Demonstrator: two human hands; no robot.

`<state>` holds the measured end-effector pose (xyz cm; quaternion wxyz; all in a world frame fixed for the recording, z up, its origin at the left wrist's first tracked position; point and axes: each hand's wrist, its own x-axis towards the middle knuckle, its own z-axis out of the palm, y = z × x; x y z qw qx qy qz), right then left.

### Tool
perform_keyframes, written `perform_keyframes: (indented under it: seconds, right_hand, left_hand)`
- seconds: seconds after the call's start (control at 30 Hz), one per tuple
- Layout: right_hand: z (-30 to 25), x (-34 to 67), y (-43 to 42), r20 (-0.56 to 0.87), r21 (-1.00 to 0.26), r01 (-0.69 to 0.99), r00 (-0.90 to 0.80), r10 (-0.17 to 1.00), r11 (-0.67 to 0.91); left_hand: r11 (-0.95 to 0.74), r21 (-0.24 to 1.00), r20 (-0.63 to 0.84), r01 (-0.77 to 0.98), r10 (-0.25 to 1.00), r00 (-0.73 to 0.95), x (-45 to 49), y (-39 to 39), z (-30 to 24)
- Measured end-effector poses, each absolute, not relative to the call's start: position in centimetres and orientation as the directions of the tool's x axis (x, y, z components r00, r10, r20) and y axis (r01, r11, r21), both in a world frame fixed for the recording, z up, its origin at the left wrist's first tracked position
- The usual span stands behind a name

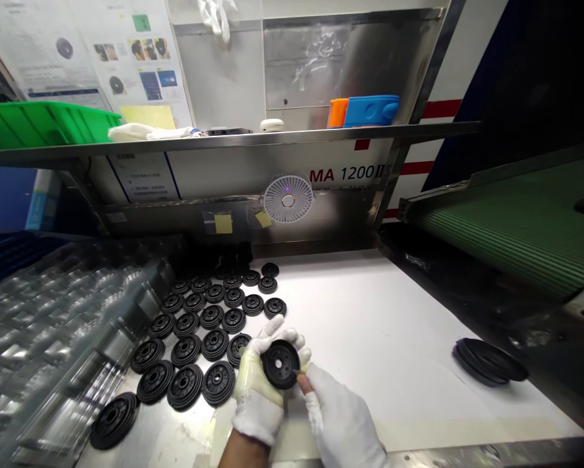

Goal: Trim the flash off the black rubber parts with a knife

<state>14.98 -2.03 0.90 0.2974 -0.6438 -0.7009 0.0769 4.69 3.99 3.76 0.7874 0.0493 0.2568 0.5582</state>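
Observation:
My left hand [263, 387], in a white glove with a yellowish palm, is closed round a black round plastic wheel-like part [281, 364]. The hollow side of this part faces me, and a small light hole shows at its centre. My right hand [338, 413], also gloved but with a bare thumb tip, is closed at the part's right rim. Something thin seems to sit by the thumb; I cannot make it out. To the left of my hands, several similar ribbed black discs [185, 387] lie in rows on the table.
Stacked clear plastic trays [77, 331] stand at the left. Two overlapping black rings [487, 361] lie on the white table surface [370, 325] at right, near a green conveyor belt [511, 224]. A fan [288, 199] hangs below a metal shelf [302, 137] bearing a green bin [48, 125].

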Motion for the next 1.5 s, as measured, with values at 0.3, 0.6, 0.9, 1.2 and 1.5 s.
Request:
perform_keyframes:
  seconds: [0.3, 0.6, 0.9, 1.2, 1.5]
  right_hand:
    - [0.2, 14.0, -2.3, 0.324, -0.437, 0.889, 0.016, 0.946, 0.135]
    - [0.8, 14.8, -2.3, 0.323, -0.480, 0.866, 0.023, 0.946, 0.143]
    - [1.1, 14.5, -2.7, 0.265, -0.513, 0.854, 0.066, 0.962, 0.083]
    - [2.0, 15.4, -2.6, 0.233, -0.540, 0.836, 0.030, 0.972, 0.103]
    - [1.4, 15.2, -2.8, 0.283, -0.471, 0.870, -0.010, 0.959, 0.148]
  left_hand:
    - [0.242, 0.220, -0.448, -0.945, 0.886, 0.123, 5.8, 4.4, 4.9]
    - [0.360, 0.408, -0.329, -0.839, 0.915, 0.233, 4.8, 3.8, 3.7]
    - [0.269, 0.308, -0.432, -0.913, 0.894, 0.118, 5.8, 3.8, 4.9]
    - [0.324, 0.334, -0.387, -0.885, 0.903, 0.184, 5.4, 3.4, 5.1]
    - [0.328, 0.303, -0.403, -0.895, 0.895, 0.192, 5.3, 3.7, 5.2]
